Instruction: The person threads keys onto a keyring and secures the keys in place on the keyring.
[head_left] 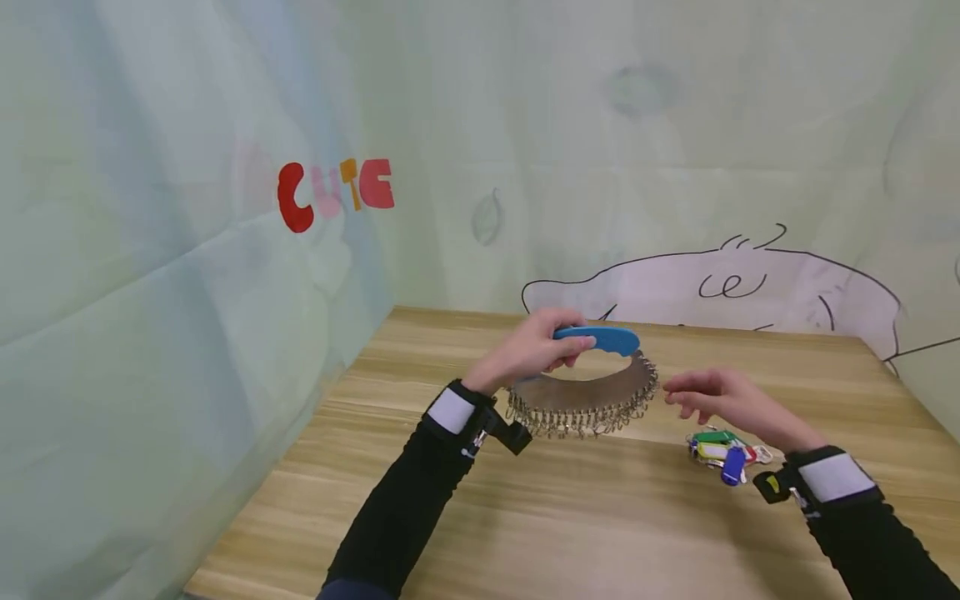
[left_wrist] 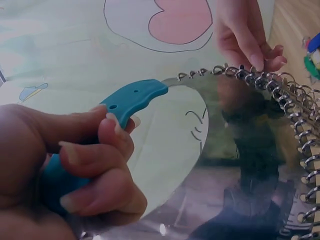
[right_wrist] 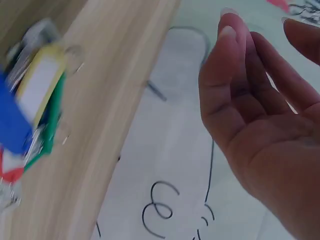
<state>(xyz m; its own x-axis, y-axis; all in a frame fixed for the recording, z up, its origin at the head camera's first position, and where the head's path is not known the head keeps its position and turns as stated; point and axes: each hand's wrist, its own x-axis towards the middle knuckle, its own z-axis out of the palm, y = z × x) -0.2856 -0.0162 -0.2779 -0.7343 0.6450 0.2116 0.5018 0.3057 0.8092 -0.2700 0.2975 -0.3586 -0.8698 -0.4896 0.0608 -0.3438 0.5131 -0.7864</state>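
Observation:
A curved, shiny metal key holder (head_left: 592, 393) with a blue handle (head_left: 611, 340) is held up over the table by my left hand (head_left: 534, 346), whose fingers and thumb grip the handle. Many small metal snap hooks (left_wrist: 287, 102) line its outer edge. Just right of that edge, my right hand (head_left: 723, 402) hovers with bent, loose fingers. Nothing shows between those fingers in the right wrist view. Below the right hand lies a small pile of plastic key tags (head_left: 733, 467) in blue, green, yellow and red, with little metal rings.
The wooden table (head_left: 420, 500) reaches back to a pale printed cloth (head_left: 465, 125) that hangs along the left and far sides. A drawn cartoon figure (head_left: 675, 283) and coloured letters (head_left: 336, 196) decorate it. Each wrist wears a black strap with a camera (head_left: 513, 435).

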